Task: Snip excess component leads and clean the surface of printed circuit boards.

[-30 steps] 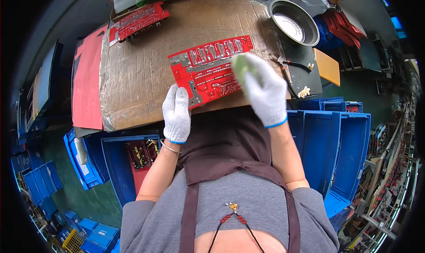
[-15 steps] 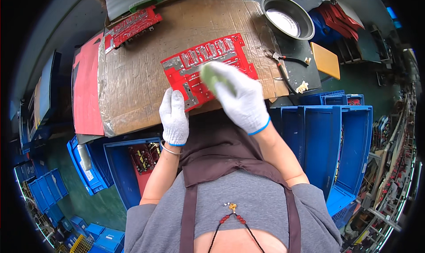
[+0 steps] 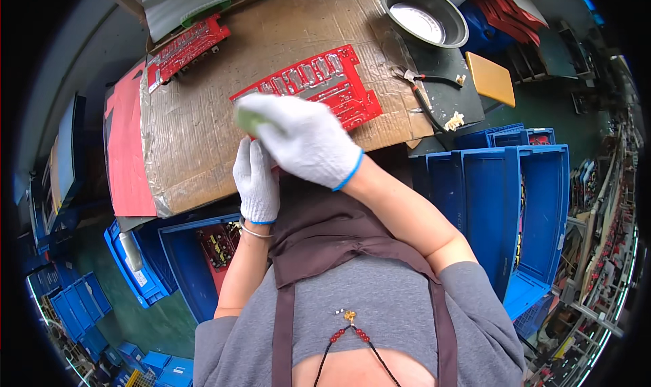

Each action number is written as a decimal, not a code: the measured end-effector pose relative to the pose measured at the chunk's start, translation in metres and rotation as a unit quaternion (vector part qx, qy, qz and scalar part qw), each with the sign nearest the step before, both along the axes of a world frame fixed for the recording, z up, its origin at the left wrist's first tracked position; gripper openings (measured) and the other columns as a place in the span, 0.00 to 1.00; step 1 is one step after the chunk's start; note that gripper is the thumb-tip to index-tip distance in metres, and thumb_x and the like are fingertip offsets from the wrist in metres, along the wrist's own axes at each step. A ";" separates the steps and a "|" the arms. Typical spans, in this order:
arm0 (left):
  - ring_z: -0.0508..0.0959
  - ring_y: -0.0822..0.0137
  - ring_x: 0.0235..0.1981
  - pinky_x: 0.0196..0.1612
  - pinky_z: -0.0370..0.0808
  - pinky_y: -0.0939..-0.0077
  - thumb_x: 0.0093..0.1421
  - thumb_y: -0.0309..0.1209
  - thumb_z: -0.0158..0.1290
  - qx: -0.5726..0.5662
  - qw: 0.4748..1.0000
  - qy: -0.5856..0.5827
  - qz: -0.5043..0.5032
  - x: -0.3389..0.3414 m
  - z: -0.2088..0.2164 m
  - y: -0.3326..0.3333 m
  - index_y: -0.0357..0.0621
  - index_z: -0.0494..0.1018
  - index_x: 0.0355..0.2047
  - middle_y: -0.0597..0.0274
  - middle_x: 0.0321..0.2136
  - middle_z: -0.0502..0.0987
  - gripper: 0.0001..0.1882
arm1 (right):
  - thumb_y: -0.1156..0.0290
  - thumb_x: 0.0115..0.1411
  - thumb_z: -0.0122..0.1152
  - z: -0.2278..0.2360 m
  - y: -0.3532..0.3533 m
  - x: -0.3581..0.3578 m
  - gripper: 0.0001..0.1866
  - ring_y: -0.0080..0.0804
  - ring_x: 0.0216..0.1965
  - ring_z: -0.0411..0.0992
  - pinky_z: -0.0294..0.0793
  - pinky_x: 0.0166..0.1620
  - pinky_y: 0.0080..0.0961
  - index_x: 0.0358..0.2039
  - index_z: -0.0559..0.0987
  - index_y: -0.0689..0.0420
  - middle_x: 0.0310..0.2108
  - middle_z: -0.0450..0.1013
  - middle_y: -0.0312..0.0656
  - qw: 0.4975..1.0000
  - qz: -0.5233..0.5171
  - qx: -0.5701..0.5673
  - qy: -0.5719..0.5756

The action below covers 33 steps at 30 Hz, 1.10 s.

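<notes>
A dark workbench (image 3: 444,95) fills the upper frame, covered mostly by a taped cardboard sheet (image 3: 203,136). A large red circuit board (image 3: 325,89) lies on it centrally, a smaller one (image 3: 186,48) upper left. Upper right sits a metal bowl (image 3: 424,11), with pliers (image 3: 424,95) below it.

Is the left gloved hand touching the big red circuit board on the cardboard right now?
Touching. The head view shows the left white-gloved hand lying flat on the near edge of the large red circuit board, its fingertips overlapping the board with no gap.
</notes>
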<state>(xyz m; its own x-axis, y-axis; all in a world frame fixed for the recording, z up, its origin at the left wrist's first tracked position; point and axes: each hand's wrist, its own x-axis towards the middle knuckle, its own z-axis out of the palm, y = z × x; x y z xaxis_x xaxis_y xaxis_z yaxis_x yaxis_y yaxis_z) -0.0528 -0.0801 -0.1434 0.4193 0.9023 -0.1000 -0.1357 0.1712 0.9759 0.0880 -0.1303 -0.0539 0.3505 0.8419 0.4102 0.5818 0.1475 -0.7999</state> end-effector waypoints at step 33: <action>0.80 0.63 0.49 0.54 0.78 0.66 0.77 0.51 0.40 -0.132 0.976 -0.158 -0.075 0.009 0.017 0.010 0.39 0.69 0.60 0.56 0.48 0.80 0.28 | 0.81 0.63 0.62 -0.015 -0.058 -0.010 0.19 0.40 0.52 0.81 0.78 0.55 0.31 0.55 0.80 0.60 0.50 0.81 0.53 0.997 0.014 -0.015 0.071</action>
